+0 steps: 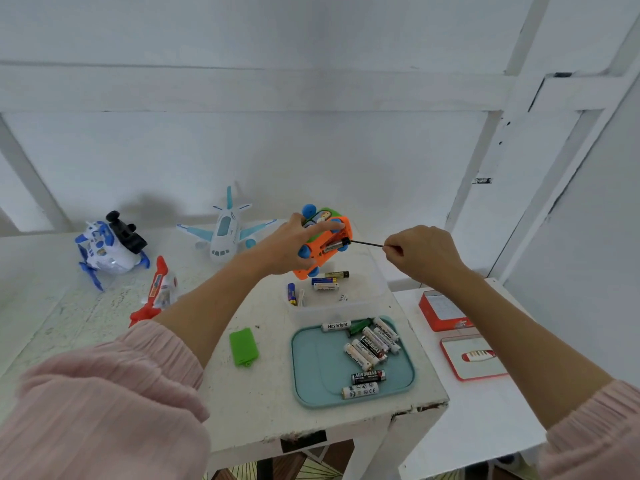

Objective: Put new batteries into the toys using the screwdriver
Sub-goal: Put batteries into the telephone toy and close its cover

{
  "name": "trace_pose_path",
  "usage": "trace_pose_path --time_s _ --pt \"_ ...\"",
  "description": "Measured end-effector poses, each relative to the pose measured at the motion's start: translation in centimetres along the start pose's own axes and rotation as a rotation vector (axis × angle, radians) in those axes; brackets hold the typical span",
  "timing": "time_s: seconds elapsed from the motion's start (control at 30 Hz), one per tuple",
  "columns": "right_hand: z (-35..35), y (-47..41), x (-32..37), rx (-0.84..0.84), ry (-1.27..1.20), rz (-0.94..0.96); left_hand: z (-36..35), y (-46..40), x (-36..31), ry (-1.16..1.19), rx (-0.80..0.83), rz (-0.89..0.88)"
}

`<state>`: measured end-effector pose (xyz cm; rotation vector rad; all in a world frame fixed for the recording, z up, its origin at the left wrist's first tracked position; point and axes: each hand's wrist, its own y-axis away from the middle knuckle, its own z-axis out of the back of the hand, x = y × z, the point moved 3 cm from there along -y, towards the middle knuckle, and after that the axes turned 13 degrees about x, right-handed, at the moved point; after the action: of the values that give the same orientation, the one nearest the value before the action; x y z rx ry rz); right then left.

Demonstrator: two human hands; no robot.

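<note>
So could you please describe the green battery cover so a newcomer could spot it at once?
Start at the teal tray of batteries at the white table's near edge. Just left of it lies the green cover, flat on the tabletop. It is the only green rectangle lying alone there.

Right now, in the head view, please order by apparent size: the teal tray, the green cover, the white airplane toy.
1. teal tray
2. white airplane toy, though it lies farther away, so this is unsure
3. green cover

On the worktop (263, 403), a tray (304, 375) of batteries (367, 348) lies nearest, a tub (377, 289) of more batteries behind it, a cover (244, 347) to its left, and three toys (227, 230) further left and behind.
</note>
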<state>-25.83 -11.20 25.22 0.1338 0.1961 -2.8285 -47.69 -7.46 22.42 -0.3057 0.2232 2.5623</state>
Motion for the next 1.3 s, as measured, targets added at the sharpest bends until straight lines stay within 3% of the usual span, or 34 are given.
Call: trace_pose_path --time_s 0.2,0.43,0.67,0.87,1.1,1.3 --pt "-0.8 0.5 -0.6 0.057 0.023 -0.056 -0.5 -0.2 0.9 0.119 -0.022 0.011" --pt "0.0 0.4 3.3 0.031 -0.281 0.048 -0.7 1.0 0.7 0.385 -0.198 0.003" --pt "-0.3 -0.2 5.6 0.02 -0.248 0.062 -0.8 1.9 1.0 0.457 -0.319 0.022" --pt "-0.7 0.4 6.9 -0.066 -0.168 0.006 -1.2 2.6 0.4 0.63 -0.441 -0.047" --pt "-1.6 1.0 7.4 -0.264 -0.244 -0.009 -2.1 2.2 -0.2 1.012 -0.449 -0.077" --pt "-2.1 1.6 6.9 -0.29 -0.377 0.033 -2.3 2.4 -0.1 0.99 -0.451 -0.081"
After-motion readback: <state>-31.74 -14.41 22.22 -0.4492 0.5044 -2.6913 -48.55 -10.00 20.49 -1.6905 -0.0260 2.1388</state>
